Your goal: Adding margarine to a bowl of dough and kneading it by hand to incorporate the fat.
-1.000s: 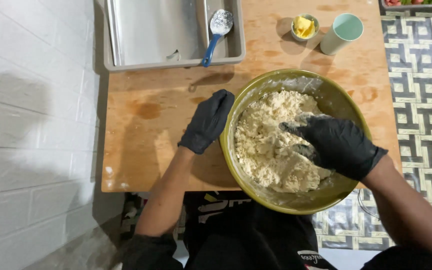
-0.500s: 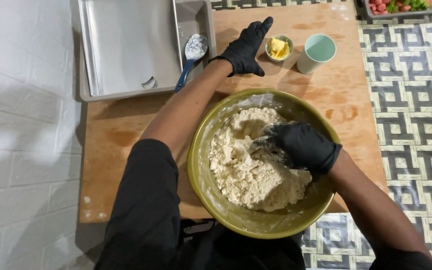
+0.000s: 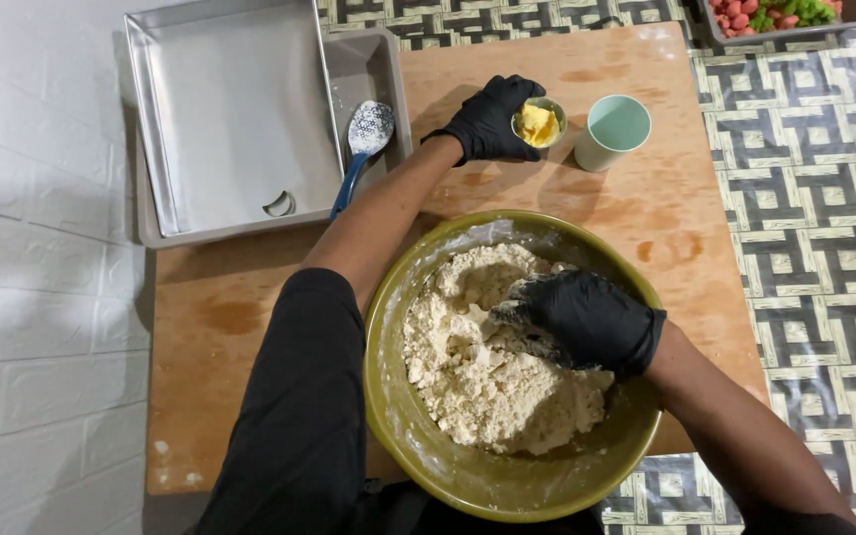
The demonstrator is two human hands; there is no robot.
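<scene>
A wooden counter [image 3: 250, 327], stained in patches, stands on a patterned tile floor [image 3: 824, 198]. On it sit a large olive bowl [image 3: 468, 476] at the near edge, a metal tray [image 3: 240, 119] at the far left, and a small yellow-filled dish [image 3: 539, 123] just beside a pale green cup [image 3: 613, 132].

Gloves on left hand [image 3: 487, 121] & right hand [image 3: 587, 319]: black, thin rubbery, slight sheen, flour-dusted. Dough [image 3: 492, 352] pale, dry, crumbly, rough. Bowl [image 3: 507, 481] olive, glossy, smooth, floury film. Table [image 3: 705, 248] bare wood, matt, stained. Trays [image 3: 230, 109] brushed metal, dull shine. Small cup [image 3: 539, 124] w/ soft yellow butter; mug [image 3: 611, 131] mint, matt.
</scene>
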